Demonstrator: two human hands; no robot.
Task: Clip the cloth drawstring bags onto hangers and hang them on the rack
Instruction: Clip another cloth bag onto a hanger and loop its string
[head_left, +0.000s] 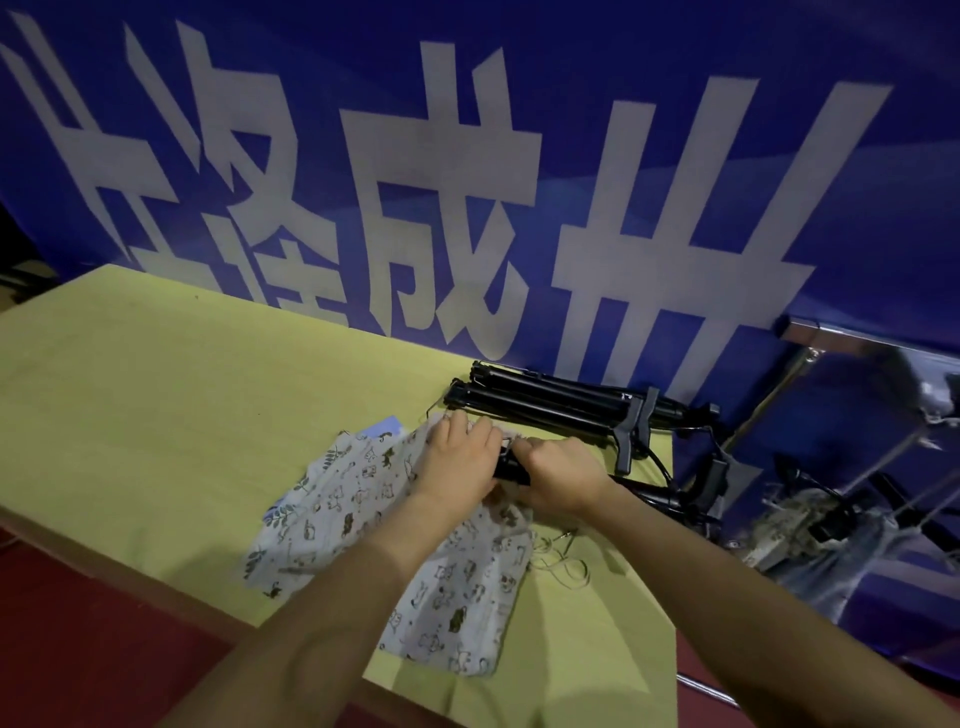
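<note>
Banner: a large blue banner (519, 156) fills the wall behind the desk, with big white Chinese characters; I read 成 in the middle, the others are cut or tilted and I am not sure of them.
Desk: a yellow-green desk (156, 389) carries all the task's things.
Bags: a pile of pale drawstring bags (363, 519) with small animal prints lies flat at the middle of the desk, the cords (561, 566) trailing to the right.
Hangers: a bundle of black clip hangers (550, 402) lies behind the hands, its long axis running from left to right along the back edge of the desk.
Rack: a metal frame (810, 374) stands at the right, blurred; some cloth seems to hang low on it.
Left hand: the left hand (462, 457) presses on the top edge of the upper bag, fingers bent onto the cloth.
Right hand: the right hand (561, 467) has its grip clamped around a black clip (511, 470), just beside the left fingers.
Key relation: the bag edge lies directly left of the clip and touches it, so in my judgement the clip must close on this edge; the right hand is nearer to the rack.
</note>
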